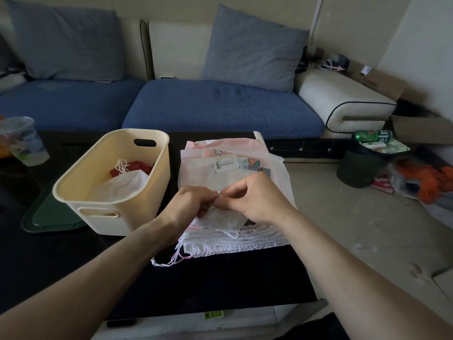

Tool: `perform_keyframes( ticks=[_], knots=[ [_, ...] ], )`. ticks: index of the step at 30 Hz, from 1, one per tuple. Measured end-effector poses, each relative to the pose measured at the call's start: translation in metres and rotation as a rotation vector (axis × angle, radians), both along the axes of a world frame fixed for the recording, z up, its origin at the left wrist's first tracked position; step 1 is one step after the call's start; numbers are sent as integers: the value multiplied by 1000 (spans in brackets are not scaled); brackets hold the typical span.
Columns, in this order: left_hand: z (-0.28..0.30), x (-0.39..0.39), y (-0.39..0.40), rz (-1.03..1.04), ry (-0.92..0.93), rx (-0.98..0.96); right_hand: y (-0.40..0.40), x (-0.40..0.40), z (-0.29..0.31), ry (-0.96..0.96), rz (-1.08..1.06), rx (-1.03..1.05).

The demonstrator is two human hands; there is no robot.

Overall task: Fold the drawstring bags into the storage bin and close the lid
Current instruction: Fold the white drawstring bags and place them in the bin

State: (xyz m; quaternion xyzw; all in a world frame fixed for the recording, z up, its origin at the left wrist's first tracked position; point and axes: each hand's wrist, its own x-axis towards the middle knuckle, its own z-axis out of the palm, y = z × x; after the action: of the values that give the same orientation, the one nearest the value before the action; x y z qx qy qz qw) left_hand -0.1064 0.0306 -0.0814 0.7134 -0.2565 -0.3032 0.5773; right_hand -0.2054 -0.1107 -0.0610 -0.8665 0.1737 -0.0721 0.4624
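Note:
A stack of white and pink drawstring bags (232,173) lies on the dark table, right of the cream storage bin (115,202). My left hand (188,204) and my right hand (257,200) meet above the near part of the stack, and both pinch the white cord of the top folded white bag (218,220). Gathered bag tops with loose pink and white cords (171,260) lie at the near end of the stack. Inside the bin rest a folded white bag (122,184) and a red bag (137,166). A green lid (46,217) lies flat under the bin's left side.
A clear plastic cup (23,141) stands at the table's far left. Behind the table runs a blue sofa (220,104). On the floor to the right stand a dark waste bin (360,165) with a green can, scattered litter and cardboard boxes (421,128).

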Motion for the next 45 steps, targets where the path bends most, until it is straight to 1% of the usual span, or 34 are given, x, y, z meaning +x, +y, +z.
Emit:
perform_keyframes(
  ticks=[3,7,10,13,18,19,20,21,26,29,31,32,33,35,37,38,40,42,45],
  knots=[
    [0,1,0,7,-22,27,-3,-1,2,5,2,109],
    [-1,1,2,-10,-48,54,-11,-3,6,64,44,465],
    [0,2,3,-4,-67,41,-14,-4,12,25,35,695],
    [-1,4,3,11,-89,43,-21,-5,18,-54,-66,851],
    [-6,5,3,16,-184,115,-44,-9,23,-251,-282,1035],
    [-7,5,3,5,-211,120,-48,-10,23,-271,-320,1042],
    [-8,4,3,-10,-243,123,-51,-11,23,-275,-349,1011],
    [-9,3,2,-25,-278,125,-53,-12,21,-264,-380,936],
    [-13,0,-1,-75,-405,147,-57,-14,9,-128,-525,362],
    [-16,2,0,-68,-428,161,-59,-13,-1,-146,-528,181],
    [-17,3,1,-68,-445,156,-56,-11,-3,-203,-427,104],
    [-17,2,2,-68,-458,147,-51,-11,-2,-229,-336,69],
    [-17,2,2,-69,-473,134,-47,-10,-1,-258,-223,51],
    [-15,-1,3,-87,-516,109,-36,-9,2,-297,17,78],
    [-13,-5,3,-108,-578,89,-28,-9,2,-233,191,82],
    [-13,-7,3,-111,-607,84,-26,-8,1,-179,237,60],
    [-11,-8,3,-107,-638,87,-23,-7,-2,-114,239,2],
    [-10,-8,5,-101,-639,94,-23,-6,-4,-122,178,-56],
    [-8,-7,7,-95,-621,92,-31,-6,-2,-140,153,-141]
  ],
)
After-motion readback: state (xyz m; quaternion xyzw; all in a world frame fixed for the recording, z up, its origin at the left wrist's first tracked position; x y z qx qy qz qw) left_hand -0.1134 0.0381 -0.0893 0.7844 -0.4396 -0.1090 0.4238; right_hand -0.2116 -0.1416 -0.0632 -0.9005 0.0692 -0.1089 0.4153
